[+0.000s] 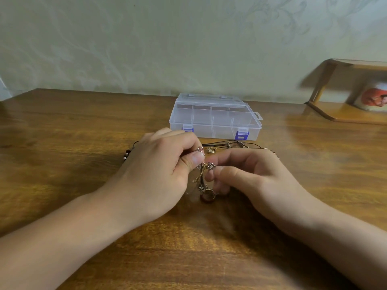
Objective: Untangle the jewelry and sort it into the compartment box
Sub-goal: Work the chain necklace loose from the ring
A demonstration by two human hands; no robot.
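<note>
1. My left hand [165, 164] has its fingers curled, thumb and forefinger pinching the top of the tangled jewelry [204, 178] at a small silver loop.
2. My right hand [249, 174] is also curled in, its thumb and fingertips pinching the same tangle just below a little flower charm. The two hands sit close together, almost touching.
3. The tangle hangs between the hands, its long axis running roughly from the far side toward me, and its lower end with a ring rests on the counter [83, 143].
4. The clear box [215, 118] stands just beyond the hands with its lid shut and both blue clips facing me.
5. Black cords [230, 143] and a small gold ring [211, 150] lie between the box and my hands; a beaded cord end [127, 153] shows left of my left hand.
6. A wooden shelf [343, 114] with a blurred printed cup [372, 97] stands far right.
</note>
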